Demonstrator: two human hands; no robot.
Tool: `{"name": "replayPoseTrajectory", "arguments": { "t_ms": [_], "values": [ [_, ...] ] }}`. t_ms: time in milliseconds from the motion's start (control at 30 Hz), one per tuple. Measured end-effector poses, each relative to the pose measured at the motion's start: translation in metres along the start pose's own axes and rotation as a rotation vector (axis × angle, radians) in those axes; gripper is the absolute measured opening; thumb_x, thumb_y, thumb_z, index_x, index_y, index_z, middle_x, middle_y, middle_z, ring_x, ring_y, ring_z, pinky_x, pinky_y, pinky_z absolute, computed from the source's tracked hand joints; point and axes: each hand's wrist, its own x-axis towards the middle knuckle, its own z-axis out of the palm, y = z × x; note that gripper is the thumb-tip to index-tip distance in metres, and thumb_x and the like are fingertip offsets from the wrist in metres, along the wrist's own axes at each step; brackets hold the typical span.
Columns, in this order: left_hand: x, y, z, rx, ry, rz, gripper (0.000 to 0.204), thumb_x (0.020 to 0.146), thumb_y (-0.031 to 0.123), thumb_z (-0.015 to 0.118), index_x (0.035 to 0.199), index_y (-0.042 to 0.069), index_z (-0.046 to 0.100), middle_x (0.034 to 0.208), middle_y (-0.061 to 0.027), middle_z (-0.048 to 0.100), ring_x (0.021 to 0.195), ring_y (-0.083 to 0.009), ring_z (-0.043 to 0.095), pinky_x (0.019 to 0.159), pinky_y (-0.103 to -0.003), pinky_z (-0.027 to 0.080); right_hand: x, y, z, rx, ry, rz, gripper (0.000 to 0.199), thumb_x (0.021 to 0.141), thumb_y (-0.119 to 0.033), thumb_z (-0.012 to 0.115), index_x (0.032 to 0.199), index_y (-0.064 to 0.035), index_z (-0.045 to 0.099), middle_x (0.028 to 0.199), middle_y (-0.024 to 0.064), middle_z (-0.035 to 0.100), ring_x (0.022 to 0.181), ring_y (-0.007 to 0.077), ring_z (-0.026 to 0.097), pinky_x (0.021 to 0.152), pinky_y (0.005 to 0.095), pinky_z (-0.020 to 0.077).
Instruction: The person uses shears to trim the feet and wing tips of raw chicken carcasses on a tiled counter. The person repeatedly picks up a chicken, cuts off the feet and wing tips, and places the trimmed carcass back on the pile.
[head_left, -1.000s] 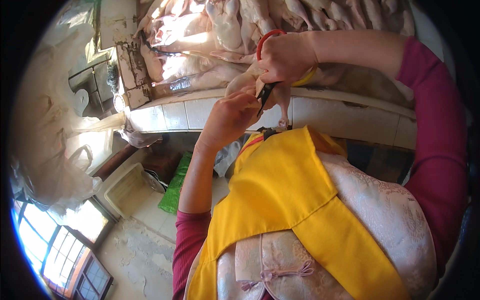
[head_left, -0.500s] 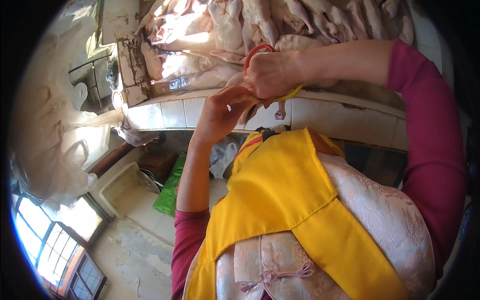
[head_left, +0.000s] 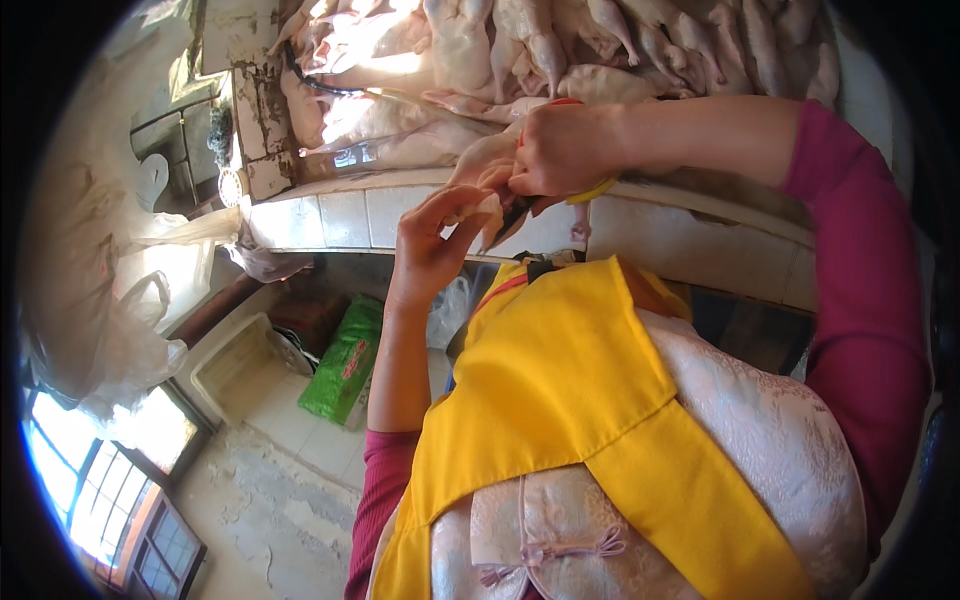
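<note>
Right hand [head_left: 565, 150] closed in a fist around scissors [head_left: 520, 212]; red handle loop peeks above the knuckles, yellow loop below the palm, dark blade tip pokes out under the fist toward the left hand. Left hand [head_left: 435, 240] raised, fingers curled and pinching a pale piece of poultry [head_left: 487, 172], held between both hands just off the front edge of the tiled counter [head_left: 345, 215]. Piece touches both hands; how firm the left pinch is, cannot tell, thumb partly hidden.

Counter as landmark: white tiles on its front face, front edge runs left to right right behind the hands. On top of it, a dense pile of plucked birds [head_left: 560, 45] fills the surface up to the front lip, no bare top visible near the hands. Left end of counter: grimy tile corner, small round dial thing [head_left: 231, 186] at the corner, clear plastic bags [head_left: 110, 330] hanging off that end. Below counter front, on the floor: white tub [head_left: 235, 365], green sack [head_left: 345, 362] beside it, both well left of the person's body. Concrete floor open beyond the tub toward the window [head_left: 95, 480].

Yellow apron [head_left: 560, 400] over pale patterned top sits close under the hands, its neckline almost touching the counter front. Working gap between apron and counter edge is tight; room opens only to the left of the left forearm.
</note>
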Motion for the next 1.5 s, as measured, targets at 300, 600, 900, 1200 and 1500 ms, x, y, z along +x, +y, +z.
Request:
{"name": "replayPoseTrajectory", "arguments": {
  "t_ms": [300,600,900,1200,1500],
  "values": [
    [-0.001,0.004,-0.002,0.039,-0.03,0.136,0.018,0.074,-0.012,0.066,0.089,-0.003,0.06,0.09,-0.0102,0.065,0.077,-0.0189,0.059,0.068,-0.026,0.046,-0.034,0.06,-0.017,-0.086,0.232,0.092,0.023,0.066,-0.018,0.074,0.082,-0.009,0.061,0.081,0.0038,0.059,0.086,0.0202,0.06,0.078,0.0348,0.0495],
    [0.012,0.005,-0.006,0.044,-0.071,0.145,0.021,0.07,-0.014,0.065,0.087,-0.003,0.06,0.086,-0.0106,0.064,0.076,-0.021,0.059,0.066,-0.027,0.047,-0.009,0.091,-0.003,0.004,0.082,-0.067,0.013,0.067,-0.019,0.072,0.073,-0.0122,0.062,0.075,0.0018,0.06,0.086,0.0201,0.061,0.082,0.0365,0.0466],
    [0.022,0.008,-0.009,0.015,-0.107,0.084,0.022,0.069,-0.015,0.065,0.088,-0.004,0.06,0.087,-0.0108,0.065,0.077,-0.0199,0.059,0.069,-0.026,0.047,0.019,0.062,0.02,-0.013,0.077,-0.137,0.014,0.072,-0.024,0.066,0.07,-0.0109,0.061,0.07,0.0029,0.062,0.071,0.0222,0.063,0.068,0.0361,0.0498],
    [0.015,-0.004,-0.012,-0.101,-0.067,0.049,0.023,0.069,-0.016,0.064,0.089,-0.006,0.06,0.089,-0.0131,0.064,0.085,-0.0206,0.06,0.076,-0.027,0.047,0.02,0.058,0.017,-0.047,0.213,-0.23,0.015,0.073,-0.025,0.061,0.067,-0.0114,0.058,0.056,0.0035,0.059,0.054,0.0231,0.062,0.05,0.0352,0.047],
    [0.004,0.003,-0.028,-0.133,0.043,-0.012,0.015,0.076,-0.014,0.064,0.089,-0.007,0.06,0.086,-0.0105,0.062,0.079,-0.0161,0.056,0.071,-0.024,0.044,-0.029,0.065,0.024,-0.044,0.099,0.106,0.015,0.072,-0.021,0.064,0.071,-0.0089,0.056,0.067,0.0054,0.059,0.065,0.0247,0.062,0.057,0.0361,0.0498]
  ]
}}
